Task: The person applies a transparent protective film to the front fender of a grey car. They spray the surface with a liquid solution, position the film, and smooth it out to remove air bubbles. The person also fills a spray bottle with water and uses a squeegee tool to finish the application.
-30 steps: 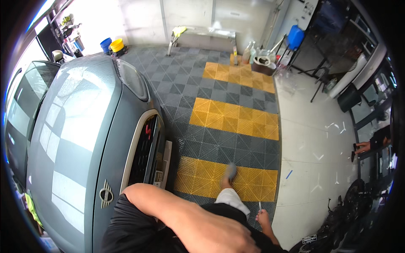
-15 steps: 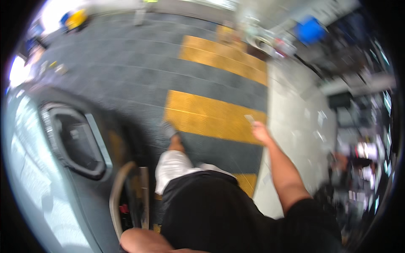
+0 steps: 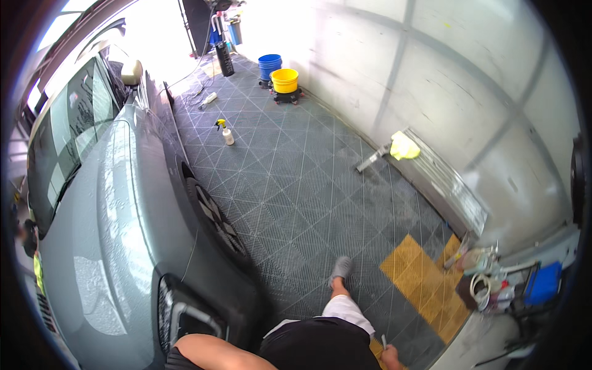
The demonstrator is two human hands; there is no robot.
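Note:
Near the lower edge, my right hand (image 3: 390, 357) is closed around a thin, pale, flat stick-like object (image 3: 383, 340). Its tip juts out past the fingers, and its exact kind is too small to make out. My left forearm (image 3: 216, 353) is bent across the bottom of the picture, and the left hand itself is out of sight. Beside that arm stands a wet grey-green car (image 3: 132, 203), its front headlight (image 3: 185, 314) closest to me. One grey shoe (image 3: 341, 268) shows on the dark tiled floor (image 3: 290, 203).
A spray bottle (image 3: 228, 135) stands by the car, with a white bottle (image 3: 211, 97) lying farther off. Blue (image 3: 270, 61) and yellow (image 3: 285, 80) buckets sit near the wall. A ribbed metal platform (image 3: 447, 179) carries a yellow cloth (image 3: 404, 147). Bottles (image 3: 478, 259) crowd the right.
My view has swung left and up, bringing the car's side and the wall into sight. The right hand, still holding the thin object, now appears near the lower edge.

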